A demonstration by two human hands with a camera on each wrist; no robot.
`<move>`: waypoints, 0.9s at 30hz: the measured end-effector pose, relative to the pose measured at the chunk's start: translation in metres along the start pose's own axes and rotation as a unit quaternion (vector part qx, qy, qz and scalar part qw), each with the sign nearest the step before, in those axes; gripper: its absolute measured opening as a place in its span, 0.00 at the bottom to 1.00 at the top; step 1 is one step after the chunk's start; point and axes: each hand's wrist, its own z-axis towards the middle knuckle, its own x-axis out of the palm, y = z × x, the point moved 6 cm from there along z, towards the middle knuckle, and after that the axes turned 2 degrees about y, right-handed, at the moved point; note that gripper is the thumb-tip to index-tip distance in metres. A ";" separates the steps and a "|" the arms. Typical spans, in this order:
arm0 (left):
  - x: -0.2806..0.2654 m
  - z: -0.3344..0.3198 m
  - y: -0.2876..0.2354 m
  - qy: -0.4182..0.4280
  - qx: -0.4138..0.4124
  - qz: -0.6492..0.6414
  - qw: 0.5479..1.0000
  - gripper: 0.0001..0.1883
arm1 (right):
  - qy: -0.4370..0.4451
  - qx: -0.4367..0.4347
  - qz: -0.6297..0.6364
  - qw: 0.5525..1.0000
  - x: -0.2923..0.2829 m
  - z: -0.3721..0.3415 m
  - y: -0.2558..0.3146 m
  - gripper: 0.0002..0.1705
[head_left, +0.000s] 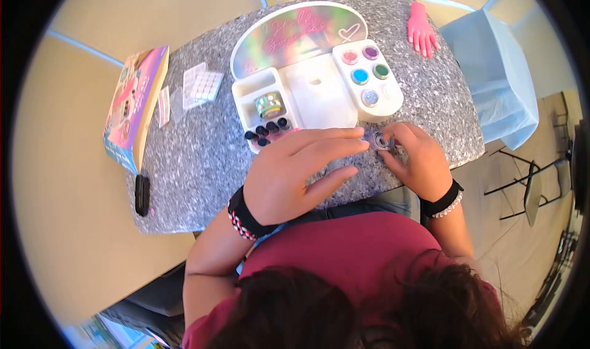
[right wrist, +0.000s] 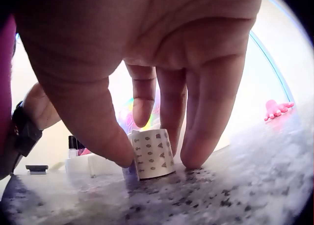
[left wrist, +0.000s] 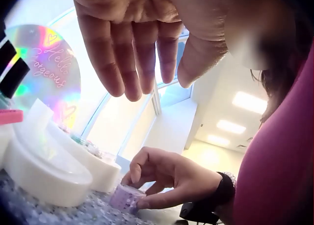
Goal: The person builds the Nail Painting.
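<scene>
My right hand grips a small roll of sticker tape, thumb on one side and fingers on the other. In the right wrist view the roll stands upright on the speckled table, its pale outer strip printed with rows of small grey marks. From the left wrist view its side looks purple. My left hand hovers over the table's front part, fingers extended and nothing in it. Just beyond it is a white manicure case, its tray holding small dark-capped bottles and a green patterned roll.
The case's right wing carries several glitter pots; its iridescent lid stands raised behind. A pink model hand lies at the far right. To the left are a colourful box, sticker sheets and a black object.
</scene>
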 end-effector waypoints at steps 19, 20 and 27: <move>-0.078 -0.023 0.009 -0.026 -0.003 0.126 0.992 0.22 | 0.225 -0.109 0.461 0.851 0.016 0.108 0.100 0.25; -0.087 -0.029 0.018 -0.067 -0.047 0.127 0.989 0.22 | 0.179 -0.151 0.412 0.880 0.013 0.118 0.104 0.22; -0.106 -0.057 0.113 -0.153 -0.196 0.031 0.968 0.23 | 0.019 -0.244 0.027 0.969 0.044 0.142 0.112 0.17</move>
